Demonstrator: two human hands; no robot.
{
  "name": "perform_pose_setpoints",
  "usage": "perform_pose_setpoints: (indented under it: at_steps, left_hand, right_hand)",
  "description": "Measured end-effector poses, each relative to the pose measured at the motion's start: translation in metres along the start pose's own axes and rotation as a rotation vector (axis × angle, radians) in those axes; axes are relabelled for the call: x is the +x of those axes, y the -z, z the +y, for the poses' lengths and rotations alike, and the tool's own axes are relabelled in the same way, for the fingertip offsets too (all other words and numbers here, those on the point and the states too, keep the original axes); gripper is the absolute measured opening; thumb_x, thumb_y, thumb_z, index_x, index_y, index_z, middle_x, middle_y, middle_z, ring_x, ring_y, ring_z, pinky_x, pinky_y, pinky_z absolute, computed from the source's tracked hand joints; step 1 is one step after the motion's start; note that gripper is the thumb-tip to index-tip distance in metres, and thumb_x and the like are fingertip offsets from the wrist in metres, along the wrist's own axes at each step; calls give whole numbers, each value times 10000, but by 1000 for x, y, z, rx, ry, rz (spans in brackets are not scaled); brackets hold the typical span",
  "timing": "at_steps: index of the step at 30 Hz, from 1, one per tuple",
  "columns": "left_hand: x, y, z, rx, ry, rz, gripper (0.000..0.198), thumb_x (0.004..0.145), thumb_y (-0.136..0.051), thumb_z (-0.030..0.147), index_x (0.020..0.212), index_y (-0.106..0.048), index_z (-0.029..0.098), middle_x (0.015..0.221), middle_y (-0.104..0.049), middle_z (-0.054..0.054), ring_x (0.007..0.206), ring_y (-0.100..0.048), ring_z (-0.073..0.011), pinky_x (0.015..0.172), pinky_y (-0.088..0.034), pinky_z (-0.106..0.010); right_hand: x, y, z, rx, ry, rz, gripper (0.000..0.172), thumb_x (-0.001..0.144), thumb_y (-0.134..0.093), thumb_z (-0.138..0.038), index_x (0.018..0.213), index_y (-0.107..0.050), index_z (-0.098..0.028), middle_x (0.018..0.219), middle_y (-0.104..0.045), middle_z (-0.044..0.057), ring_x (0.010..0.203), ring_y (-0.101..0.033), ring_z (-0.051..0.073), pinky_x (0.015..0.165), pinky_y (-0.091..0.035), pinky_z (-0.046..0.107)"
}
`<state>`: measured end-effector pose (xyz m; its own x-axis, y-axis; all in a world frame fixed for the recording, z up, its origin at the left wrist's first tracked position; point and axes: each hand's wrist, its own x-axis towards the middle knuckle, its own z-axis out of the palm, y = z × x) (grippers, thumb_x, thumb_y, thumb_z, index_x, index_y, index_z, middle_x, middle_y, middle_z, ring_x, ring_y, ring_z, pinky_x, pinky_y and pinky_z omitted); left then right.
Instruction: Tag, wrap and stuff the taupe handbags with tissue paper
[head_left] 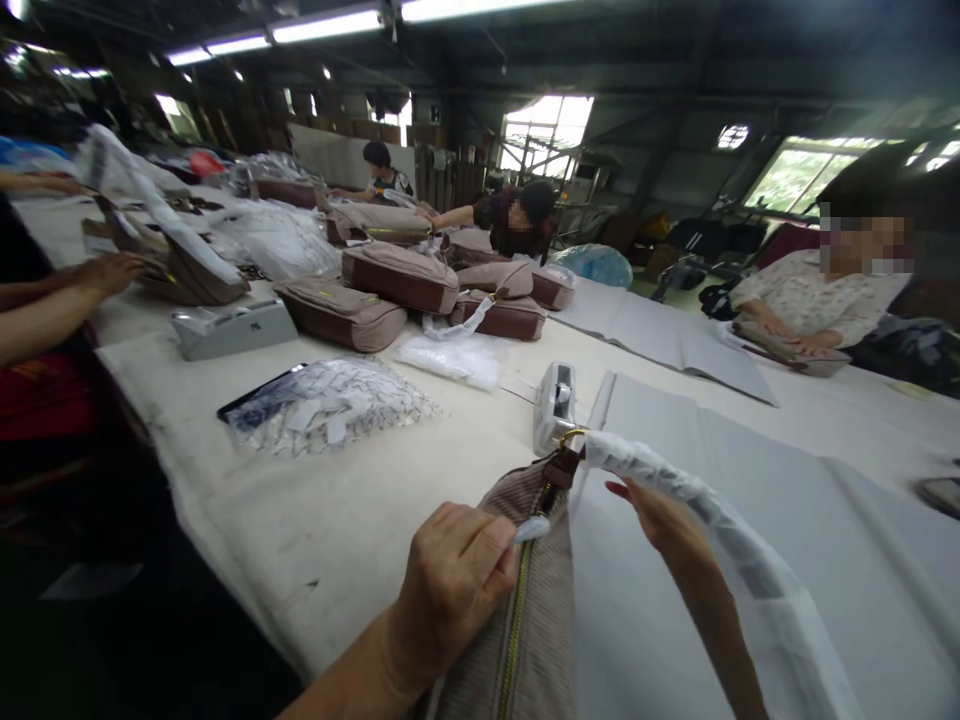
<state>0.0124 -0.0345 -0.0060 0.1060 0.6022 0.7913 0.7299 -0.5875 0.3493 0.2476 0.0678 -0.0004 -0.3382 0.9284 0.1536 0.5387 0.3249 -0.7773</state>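
A handbag [555, 600] in beige ribbed fabric lies in front of me, its brass zipper running lengthwise. My left hand [457, 570] is closed, pinching the zipper pull [534, 530], which is wrapped in white. Just right of the bag's far end is my right hand [652, 505], partly hidden behind the strap; its visible fingers are stretched out and hold nothing I can see. The shoulder strap [720, 510], wrapped in white paper, arches from a gold ring [572, 436] at the bag's dark brown end over my right forearm.
Beyond the bag stands a grey tape dispenser [555, 400]; another dispenser [236, 330] sits farther left. A plastic bag of small packets [330, 405] lies on the white table [247, 520]. Finished bags [401, 275] are piled behind. Grey sheets [675, 420] cover the right. Co-workers surround the table.
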Motion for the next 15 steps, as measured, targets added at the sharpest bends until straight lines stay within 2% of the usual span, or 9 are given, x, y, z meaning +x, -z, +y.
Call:
perform_pose_setpoints:
  at_steps: [3,6,8,10,12,15]
  left_hand:
    - [1,-2,0,57,-85,12,125,807,-542,54,853,-606,150,658,-625,-24,597,-542,-140,590,-440,-277]
    - [3,-4,1,108,-134,33,119,803,-557,55,853,-609,149,653,-621,-17,592,-545,-138,597,-450,-283]
    - [3,-4,1,115,-149,45,126,795,-574,54,871,-614,146,685,-632,-24,610,-553,-141,610,-459,-291]
    - [1,-4,1,113,-150,58,131,784,-591,54,874,-620,144,744,-645,-40,632,-553,-141,618,-468,-295]
    - [-1,-6,0,132,-154,97,127,770,-616,58,867,-627,138,836,-655,-72,691,-568,-154,645,-484,-306]
    - [-5,-9,0,170,-181,170,129,751,-650,63,862,-637,129,968,-660,-114,827,-596,-192,766,-501,-360]
  right_hand:
    - [-24,10,-22,330,-195,-98,311,825,-577,-508,724,-568,-213,690,-621,33,635,-610,178,576,-479,302]
    - [-46,4,-52,733,-434,-312,358,729,-697,-480,668,-516,-176,598,-590,13,511,-570,131,507,-403,247]
    - [-50,-4,-70,805,-468,-412,353,729,-715,-449,682,-531,-151,619,-605,17,489,-565,102,500,-383,218]
    - [-45,-11,-81,818,-463,-457,348,741,-712,-437,694,-548,-134,636,-615,19,481,-564,84,493,-379,196]
    - [-37,-16,-86,812,-475,-484,358,735,-717,-442,693,-550,-128,636,-615,15,462,-557,73,467,-366,179]
    - [-27,-20,-87,783,-518,-514,385,712,-731,-459,684,-541,-126,627,-612,9,433,-544,64,431,-343,163]
